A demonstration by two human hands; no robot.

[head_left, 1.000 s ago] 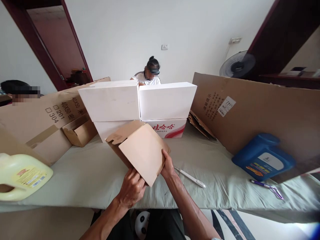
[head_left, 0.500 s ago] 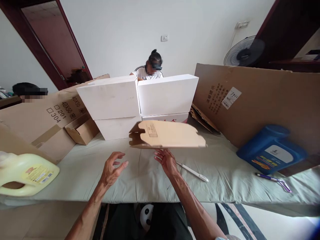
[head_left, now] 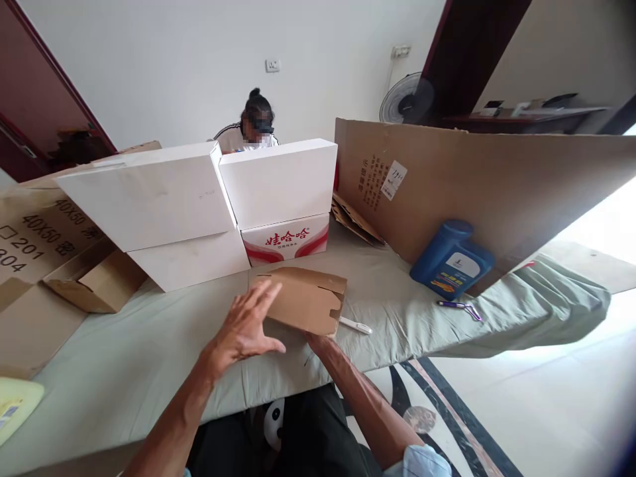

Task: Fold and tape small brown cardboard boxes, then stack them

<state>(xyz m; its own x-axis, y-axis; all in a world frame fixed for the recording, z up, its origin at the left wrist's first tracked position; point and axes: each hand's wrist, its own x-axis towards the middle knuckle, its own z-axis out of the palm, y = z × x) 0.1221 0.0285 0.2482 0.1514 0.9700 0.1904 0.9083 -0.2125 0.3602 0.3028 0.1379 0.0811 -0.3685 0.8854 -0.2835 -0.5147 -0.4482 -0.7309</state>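
Observation:
A folded piece of brown cardboard, with notched edges and slots, is tilted over the table in front of me. Beneath its near edge, my right hand holds it; the cardboard hides those fingers. My left hand is at the cardboard's left side, fingers stretched out and thumb apart, gripping nothing. Its fingertips overlap the cardboard's edge in view, and I cannot tell whether they touch. Just right of the cardboard, a slim white tool lies on the cloth, partly covered.
White boxes are stacked behind, with a person beyond them. Large cardboard sheets stand at the sides. On the green cloth are a blue jug, a purple-handled tool, an open carton and a yellow jug.
The view has swung right. The cardboard has turned, showing a plain face instead of its printed one, and sits lower. My left hand has come up beside it with fingers spread wider.

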